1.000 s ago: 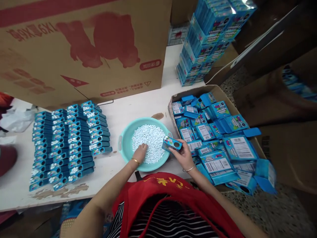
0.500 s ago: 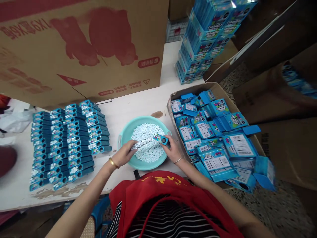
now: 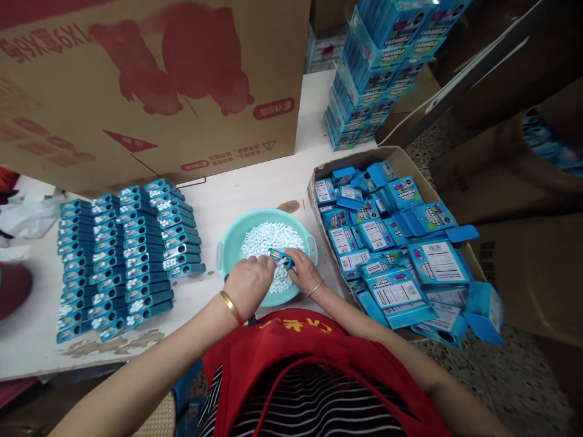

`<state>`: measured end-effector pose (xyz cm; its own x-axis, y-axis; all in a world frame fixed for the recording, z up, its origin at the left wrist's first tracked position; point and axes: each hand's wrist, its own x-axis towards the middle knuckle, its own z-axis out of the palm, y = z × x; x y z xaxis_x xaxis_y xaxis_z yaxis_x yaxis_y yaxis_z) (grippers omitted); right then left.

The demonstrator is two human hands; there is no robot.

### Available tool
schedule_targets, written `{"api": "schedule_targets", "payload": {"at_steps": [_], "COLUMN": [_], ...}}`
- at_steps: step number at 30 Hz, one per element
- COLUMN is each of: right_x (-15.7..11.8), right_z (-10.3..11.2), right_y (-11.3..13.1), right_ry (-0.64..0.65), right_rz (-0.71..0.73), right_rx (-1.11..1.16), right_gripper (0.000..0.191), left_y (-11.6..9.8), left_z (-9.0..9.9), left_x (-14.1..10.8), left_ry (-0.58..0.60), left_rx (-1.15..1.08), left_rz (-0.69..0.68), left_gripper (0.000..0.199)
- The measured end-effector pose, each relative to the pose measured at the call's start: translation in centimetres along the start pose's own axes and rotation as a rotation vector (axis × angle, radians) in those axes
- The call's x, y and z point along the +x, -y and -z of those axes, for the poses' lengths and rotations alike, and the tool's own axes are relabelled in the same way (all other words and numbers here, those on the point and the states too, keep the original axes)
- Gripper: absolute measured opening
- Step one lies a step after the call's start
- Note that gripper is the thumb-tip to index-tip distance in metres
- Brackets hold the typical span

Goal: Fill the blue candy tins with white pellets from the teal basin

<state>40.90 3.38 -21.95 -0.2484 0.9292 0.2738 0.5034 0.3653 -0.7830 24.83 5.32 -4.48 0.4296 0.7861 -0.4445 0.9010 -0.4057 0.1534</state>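
Observation:
Over the turquoise basin, my right hand grips a small blue candy box with a round dark hole in its end, where a bit of white shows. My left hand is closed right beside that box, its fingertips at the box's near side. Whatever those fingers hold is hidden. Small white candies fill much of the basin beneath both hands.
On the left stand rows of blue boxes, many with white candies at their holes. A carton heaped with blue boxes is at right. Stacked wrapped packs and a large cardboard box stand behind.
My left hand has come up from the candies toward me and right, to the small box. My right hand has brought the box slightly left and down.

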Motion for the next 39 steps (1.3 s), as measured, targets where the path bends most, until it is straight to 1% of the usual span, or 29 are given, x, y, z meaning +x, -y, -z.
{"api": "schedule_targets", "payload": {"at_steps": [2,4,6,7,9,11,13,14,16,18,20,22,24,26,28,31,33,35,37,39], "right_x": [0.0,0.0,0.3,0.5,0.9,1.4,1.8,2.0,2.2,2.4,2.5,2.5,2.5,2.5,2.5,2.3,2.0,1.6,1.4,1.2], "right_z": [0.3,0.7,1.1,1.3,1.7,2.0,2.3,2.4,2.7,2.8,2.8,2.7,2.5,2.2,1.8,0.9,0.3,-0.3,-0.8,-1.2], "right_y": [-0.2,-0.4,-0.4,-0.4,-0.3,-0.2,-0.1,-0.1,-0.2,-0.2,-0.3,-0.5,-0.7,-0.9,-1.0,-1.0,-0.9,-0.8,-0.9,-0.9], "right_ry": [-0.025,-0.049,-0.081,-0.101,-0.136,-0.169,-0.198,-0.209,-0.215,-0.212,-0.211,-0.211,-0.201,-0.177,-0.139,-0.068,-0.03,-0.007,0.003,0.003], "right_rz": [-0.034,-0.075,-0.124,-0.15,-0.194,-0.233,-0.266,-0.279,-0.294,-0.304,-0.308,-0.302,-0.287,-0.256,-0.2,-0.081,-0.015,0.021,0.045,0.064], "right_rx": [0.028,0.066,0.108,0.126,0.155,0.172,0.186,0.194,0.211,0.222,0.224,0.218,0.2,0.175,0.147,0.091,0.047,0.007,-0.018,-0.023], "right_gripper": [0.049,0.043,0.037,0.034,0.032,0.031,0.031,0.031,0.032,0.032,0.032,0.032,0.031,0.03,0.03,0.038,0.046,0.051,0.054,0.055], "left_y": [1.6,4.4,7.4,8.6,9.9,9.7,8.4,7.7,6.4,5.8,5.9,6.6,7.3,7.9,8.1,7.6,6.6,5.1,3.1,1.0], "left_z": [-0.4,-1.9,-4.5,-6.1,-9.4,-12.4,-14.8,-15.7,-16.9,-17.4,-17.1,-15.9,-13.9,-11.4,-8.9,-5.5,-3.7,-2.2,-0.9,0.2], "left_x": [0.5,1.9,4.0,5.2,7.3,8.6,9.1,9.1,8.7,8.0,7.2,6.0,4.6,3.1,1.9,1.0,1.0,1.3,1.5,1.4], "left_ry": [-0.037,-0.108,-0.154,-0.14,-0.103,-0.072,-0.042,-0.025,0.01,0.039,0.057,0.066,0.076,0.079,0.062,0.001,-0.015,0.028,0.076,0.077], "left_rx": [0.007,-0.002,-0.036,-0.066,-0.13,-0.185,-0.24,-0.273,-0.34,-0.408,-0.465,-0.537,-0.638,-0.709,-0.688,-0.539,-0.385,-0.189,0.015,0.181], "left_rz": [0.016,0.088,0.171,0.195,0.193,0.144,0.072,0.033,-0.035,-0.085,-0.118,-0.144,-0.154,-0.146,-0.141,-0.167,-0.159,-0.121,-0.088,-0.076], "left_gripper": [0.029,0.031,0.035,0.036,0.038,0.038,0.038,0.039,0.039,0.04,0.04,0.037,0.036,0.035,0.035,0.033,0.031,0.028,0.03,0.035]}}
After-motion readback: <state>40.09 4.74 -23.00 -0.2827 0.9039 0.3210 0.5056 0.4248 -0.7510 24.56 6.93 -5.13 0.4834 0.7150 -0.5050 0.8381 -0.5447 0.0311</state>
